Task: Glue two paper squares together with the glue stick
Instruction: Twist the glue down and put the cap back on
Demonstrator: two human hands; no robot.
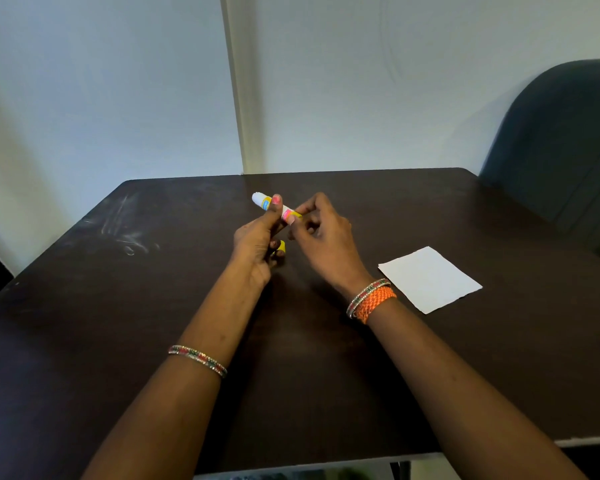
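A glue stick [266,203] with a yellow and pink label is held above the dark table [118,306], its white glue end bare and pointing up to the far left. My left hand [257,240] grips its middle with thumb and fingers, and a small yellow cap [280,247] shows under this hand's lower fingers. My right hand [323,233] pinches the stick's lower end with its fingertips. White paper [430,278] lies flat on the table to the right of my right wrist; I cannot tell whether it is one sheet or two stacked.
A dark padded chair [561,140] stands at the table's far right corner. A pale wall runs close behind the table's far edge. Chalky scuff marks streak the table at the left.
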